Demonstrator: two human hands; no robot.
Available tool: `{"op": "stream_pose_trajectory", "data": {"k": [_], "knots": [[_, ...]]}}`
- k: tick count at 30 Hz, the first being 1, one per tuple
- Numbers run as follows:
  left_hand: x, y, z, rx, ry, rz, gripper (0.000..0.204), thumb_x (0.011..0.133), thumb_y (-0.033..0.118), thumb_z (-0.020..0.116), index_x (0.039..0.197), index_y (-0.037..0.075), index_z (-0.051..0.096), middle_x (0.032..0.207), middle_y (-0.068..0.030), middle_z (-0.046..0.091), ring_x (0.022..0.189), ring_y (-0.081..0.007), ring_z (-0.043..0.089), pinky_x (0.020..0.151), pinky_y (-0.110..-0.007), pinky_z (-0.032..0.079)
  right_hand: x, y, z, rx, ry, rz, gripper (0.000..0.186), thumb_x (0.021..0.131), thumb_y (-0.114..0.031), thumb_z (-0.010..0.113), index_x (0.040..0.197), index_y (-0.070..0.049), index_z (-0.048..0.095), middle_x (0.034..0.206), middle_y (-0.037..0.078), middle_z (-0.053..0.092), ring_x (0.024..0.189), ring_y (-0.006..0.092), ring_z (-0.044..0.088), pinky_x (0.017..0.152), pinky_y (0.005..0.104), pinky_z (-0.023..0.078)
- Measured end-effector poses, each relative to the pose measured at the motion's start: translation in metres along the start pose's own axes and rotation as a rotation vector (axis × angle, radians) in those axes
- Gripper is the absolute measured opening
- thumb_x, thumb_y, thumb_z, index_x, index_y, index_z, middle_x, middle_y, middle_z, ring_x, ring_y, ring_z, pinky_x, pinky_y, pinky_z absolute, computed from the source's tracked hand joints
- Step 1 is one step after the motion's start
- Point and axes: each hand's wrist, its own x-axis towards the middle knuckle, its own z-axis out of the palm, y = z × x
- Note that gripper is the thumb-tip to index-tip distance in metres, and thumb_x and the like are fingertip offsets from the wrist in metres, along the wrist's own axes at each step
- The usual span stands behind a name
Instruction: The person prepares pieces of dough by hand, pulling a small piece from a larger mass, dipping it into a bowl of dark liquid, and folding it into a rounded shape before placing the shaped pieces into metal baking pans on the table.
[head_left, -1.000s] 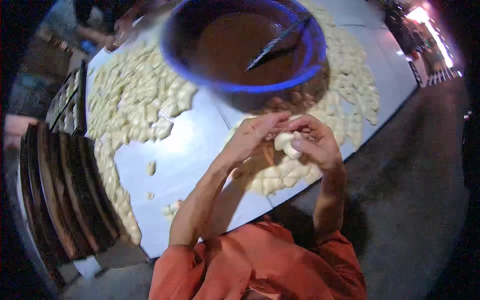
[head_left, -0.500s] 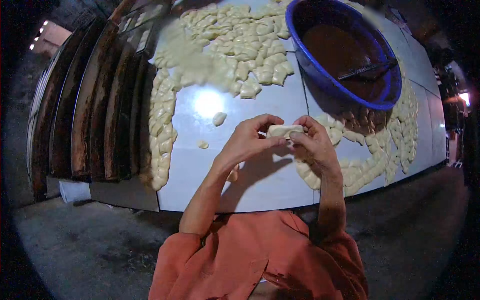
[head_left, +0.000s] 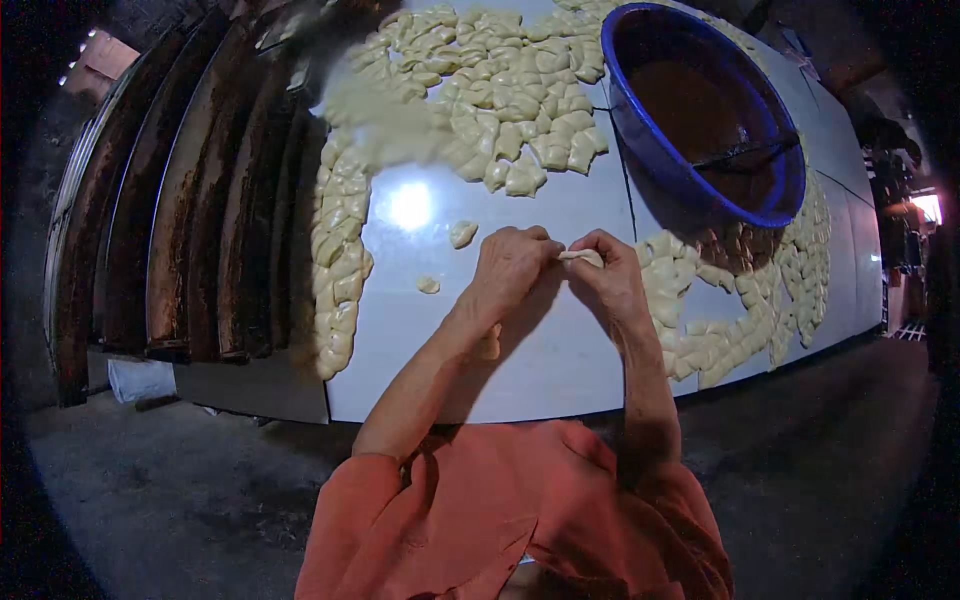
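Over the white tabletop, both of my hands work on one small piece of pale dough (head_left: 584, 257). The thumb and fingers of my right hand (head_left: 615, 275) close around most of it. My left hand (head_left: 512, 262) pinches at its left end, fingertips bunched together and partly hiding the dough. Left of my hands lie a small dough lump (head_left: 462, 234) and a smaller dough scrap (head_left: 428, 285). Another dough piece (head_left: 490, 343) shows beside my left forearm, partly covered by it.
Many shaped dough pieces (head_left: 510, 100) spread across the far table, with more along its left and right. A blue basin (head_left: 625, 105) of brown filling stands far right, a dark stick (head_left: 745, 152) lying across it. Long dark trays (head_left: 180, 210) lean at the left.
The dough was stretched wider between both hands; now less of it shows and my fingertips have drawn together on it. My left hand has turned more knuckles-up. The whole view shifted slightly.
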Motion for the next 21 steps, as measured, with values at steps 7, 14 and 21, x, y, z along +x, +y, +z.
{"op": "stream_pose_trajectory", "data": {"k": [7, 14, 21], "knots": [[0.005, -0.016, 0.044, 0.123, 0.259, 0.091, 0.045, 0.093, 0.023, 0.06, 0.135, 0.009, 0.052, 0.142, -0.0187, 0.049, 0.138, -0.0376, 0.04, 0.112, -0.059, 0.028, -0.028, -0.025, -0.017, 0.471, -0.142, -0.237, 0.019, 0.077, -0.004, 0.07, 0.093, -0.002, 0.06, 0.087, 0.009, 0.062, 0.07, 0.0151, 0.06, 0.064, 0.0271, 0.052], [0.004, 0.009, -0.01, -0.536, 0.085, 0.099, 0.08, 0.079, 0.043, 0.08, 0.139, -0.001, 0.05, 0.137, -0.0227, 0.055, 0.129, -0.0314, 0.052, 0.107, -0.039, 0.04, -0.023, -0.009, -0.029, 0.441, -0.04, -0.024, 0.038, 0.09, -0.011, 0.066, 0.125, 0.002, 0.057, 0.105, 0.011, 0.067, 0.088, 0.016, 0.067, 0.077, 0.0274, 0.056], [0.001, 0.027, -0.018, -0.839, -0.02, -0.158, 0.03, 0.089, 0.021, 0.071, 0.112, 0.001, 0.071, 0.103, -0.0106, 0.073, 0.093, -0.0159, 0.068, 0.085, -0.03, 0.052, -0.025, -0.003, -0.021, 0.094, 0.124, -0.039, 0.022, 0.087, -0.016, 0.074, 0.103, -0.003, 0.066, 0.097, 0.003, 0.068, 0.08, 0.007, 0.064, 0.065, 0.0204, 0.053]]}}
